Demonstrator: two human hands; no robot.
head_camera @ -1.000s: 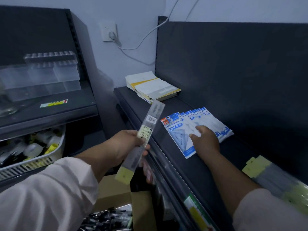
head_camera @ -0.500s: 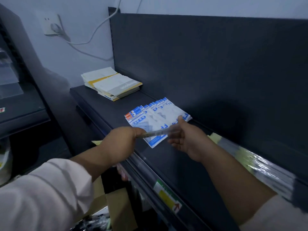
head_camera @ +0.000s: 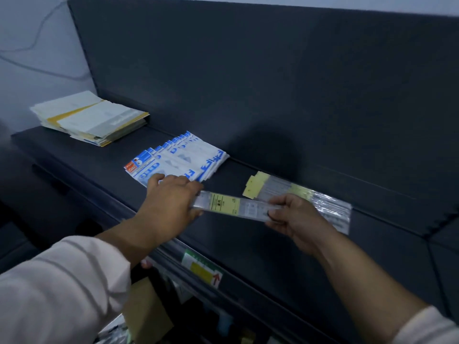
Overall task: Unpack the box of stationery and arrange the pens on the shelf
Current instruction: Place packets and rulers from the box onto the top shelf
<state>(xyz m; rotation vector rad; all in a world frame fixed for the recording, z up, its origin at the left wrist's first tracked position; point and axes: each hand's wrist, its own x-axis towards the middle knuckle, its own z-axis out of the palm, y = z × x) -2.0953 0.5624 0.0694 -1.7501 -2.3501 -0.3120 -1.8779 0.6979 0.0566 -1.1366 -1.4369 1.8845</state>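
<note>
So I've got one long clear packet (head_camera: 236, 207) held by both ends. My left grip (head_camera: 171, 202) is curled over its left end, back of the hand up, and my right grip (head_camera: 295, 219) pinches the right end between thumb and fingers, so neither one is spread wide. The packet has a yellow label in the middle (print's too blurry to read). It sits roughly level over the dark shelf (head_camera: 248, 244), just in front of a stack of similar packets (head_camera: 332, 209) lying against the back panel. Can't tell if it's touching the shelf. Fanned blue-and-white packets (head_camera: 183, 157) lie right by my left fingers, and a pile of booklets (head_camera: 94, 117) sits at the far end. The cardboard box (head_camera: 146, 316) is down below the shelf.
</note>
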